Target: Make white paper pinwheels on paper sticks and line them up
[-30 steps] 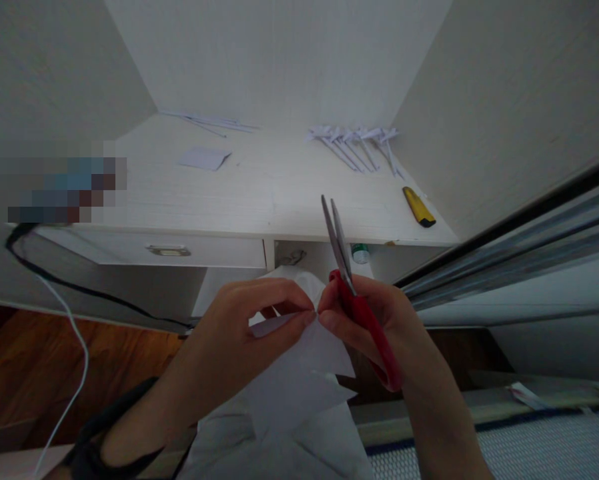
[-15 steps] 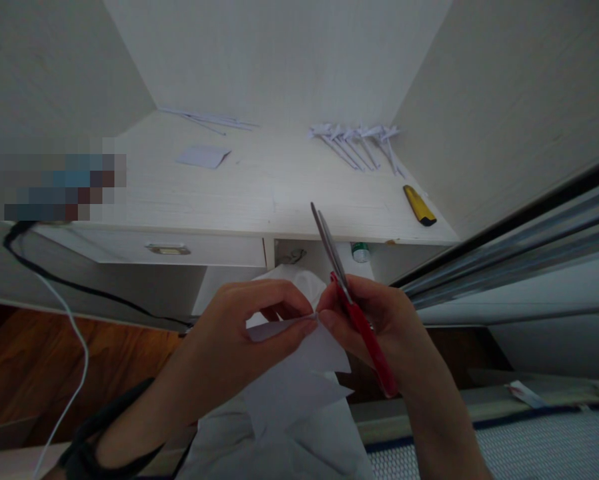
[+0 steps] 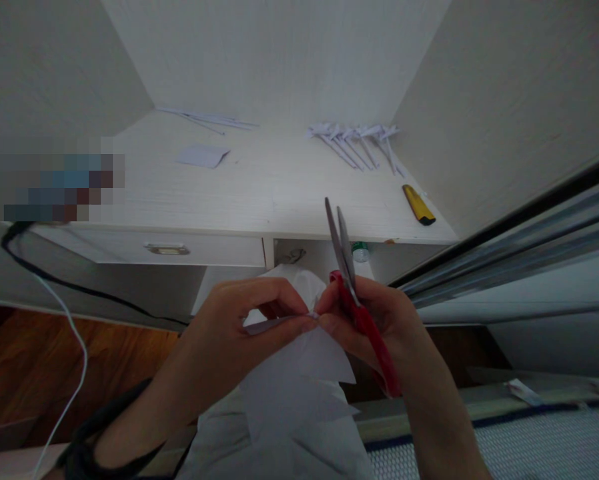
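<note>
- Right hand (image 3: 374,320) grips red scissors (image 3: 352,280), blades together, long axis pointing up and away toward the counter (image 3: 279,193).
- Left hand (image 3: 244,320) pinches white paper (image 3: 299,373).

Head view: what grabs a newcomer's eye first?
Red-handled metal scissors in the right hand, blades up, centre frame. Both hands pinch a white folded paper sheet; left hand beside. Behind, a yellow-black utility knife lies on the pale wooden desk.
</note>
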The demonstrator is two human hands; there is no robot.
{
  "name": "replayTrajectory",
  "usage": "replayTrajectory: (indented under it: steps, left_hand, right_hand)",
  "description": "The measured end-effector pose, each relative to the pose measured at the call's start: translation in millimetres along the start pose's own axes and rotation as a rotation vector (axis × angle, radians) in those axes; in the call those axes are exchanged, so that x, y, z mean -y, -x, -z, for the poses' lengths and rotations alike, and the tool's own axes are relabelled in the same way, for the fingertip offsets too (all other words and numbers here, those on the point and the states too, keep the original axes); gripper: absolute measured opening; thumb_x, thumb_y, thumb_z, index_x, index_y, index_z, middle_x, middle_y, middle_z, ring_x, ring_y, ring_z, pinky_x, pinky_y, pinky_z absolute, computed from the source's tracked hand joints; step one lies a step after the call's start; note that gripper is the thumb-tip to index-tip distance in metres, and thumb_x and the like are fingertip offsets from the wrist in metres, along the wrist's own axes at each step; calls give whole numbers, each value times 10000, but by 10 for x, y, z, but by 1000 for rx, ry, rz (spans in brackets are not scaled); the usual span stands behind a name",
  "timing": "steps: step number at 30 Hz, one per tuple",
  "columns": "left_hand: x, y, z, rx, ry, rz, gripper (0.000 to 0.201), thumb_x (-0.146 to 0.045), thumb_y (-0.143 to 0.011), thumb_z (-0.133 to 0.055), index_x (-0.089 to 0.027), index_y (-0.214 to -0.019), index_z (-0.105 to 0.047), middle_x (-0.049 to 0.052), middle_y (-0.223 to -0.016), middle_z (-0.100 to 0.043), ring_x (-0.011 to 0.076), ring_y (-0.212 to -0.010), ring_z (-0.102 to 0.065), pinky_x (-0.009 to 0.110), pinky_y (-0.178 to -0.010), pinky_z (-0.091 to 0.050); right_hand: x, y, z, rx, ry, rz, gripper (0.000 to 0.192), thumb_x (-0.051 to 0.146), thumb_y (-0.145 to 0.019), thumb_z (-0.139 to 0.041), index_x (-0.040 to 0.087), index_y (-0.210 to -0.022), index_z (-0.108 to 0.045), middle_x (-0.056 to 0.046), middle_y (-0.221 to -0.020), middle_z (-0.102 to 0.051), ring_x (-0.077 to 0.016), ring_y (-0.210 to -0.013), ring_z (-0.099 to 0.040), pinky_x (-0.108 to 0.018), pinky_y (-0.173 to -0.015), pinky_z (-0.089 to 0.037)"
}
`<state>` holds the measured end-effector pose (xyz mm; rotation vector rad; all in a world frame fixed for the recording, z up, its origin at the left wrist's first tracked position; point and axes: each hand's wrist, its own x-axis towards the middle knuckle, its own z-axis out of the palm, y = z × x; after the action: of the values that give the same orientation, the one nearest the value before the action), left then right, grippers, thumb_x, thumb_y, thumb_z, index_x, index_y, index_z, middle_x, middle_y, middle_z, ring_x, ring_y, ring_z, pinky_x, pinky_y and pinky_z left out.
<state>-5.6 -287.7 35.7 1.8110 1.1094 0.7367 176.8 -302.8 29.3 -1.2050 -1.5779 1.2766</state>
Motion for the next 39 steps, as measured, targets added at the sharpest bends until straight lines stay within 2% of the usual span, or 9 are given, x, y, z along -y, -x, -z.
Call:
replayTrajectory:
  steps: [4,8,17,24,28,32,39]
  left_hand:
    - [-2,3,4,-9,-29,-34,136,-246,-807,-630,-198,-682,-657,-31,-628,-648,105,-587,-573,182,-535,-433]
    - [-8,2,-2,-41,-52,-88,78,-226,-812,-612,-201,-750,-653,-14,-708,-682,120,-651,-608,207,-613,-473]
    - [2,25,-72,-192,-270,-182,123,-118,-806,-548,-221,-767,-605,-27,-753,-669,121,-689,-610,216,-645,-460]
    - [-13,24,-89,-216,-353,-238,114,-105,-808,-573,-206,-796,-623,-10,-823,-678,125,-762,-624,216,-696,-466]
    - [1,2,-67,-171,-276,-170,99,-126,-803,-595,-210,-825,-641,-24,-778,-691,114,-699,-628,206,-662,-482]
    - [18,-9,-51,-147,-139,-89,53,-184,-811,-612,-207,-840,-650,-19,-766,-704,115,-681,-641,201,-640,-506]
    - [27,-14,-45,-111,0,-80,24,-214,-808,-634,-194,-800,-644,-11,-727,-674,110,-663,-622,187,-611,-515]
  right_hand:
    - [-13,-2,-3,-16,47,-4,75,164,-776,-620,193,-730,-568,49,-642,-508,-81,-558,-433,-190,-512,-363]
    - [-31,1,-21,-24,104,-24,109,169,-762,-617,187,-695,-533,46,-613,-480,-89,-555,-414,-202,-498,-348]
    - [-43,10,-37,-117,202,1,83,223,-790,-600,184,-734,-553,11,-674,-567,-120,-603,-508,-229,-542,-395]
    - [-80,2,-61,-174,256,23,59,145,-750,-597,188,-762,-558,18,-677,-579,-121,-609,-514,-230,-566,-401]
    - [-67,-17,-69,-179,247,17,61,133,-743,-594,184,-746,-560,28,-645,-547,-113,-590,-482,-224,-549,-384]
    - [-79,-26,-61,-128,161,4,38,206,-781,-607,183,-769,-580,32,-635,-523,-104,-572,-458,-216,-525,-378]
    - [-109,-29,-64,-96,88,11,76,225,-786,-618,188,-747,-566,35,-640,-516,-96,-575,-457,-209,-525,-376]
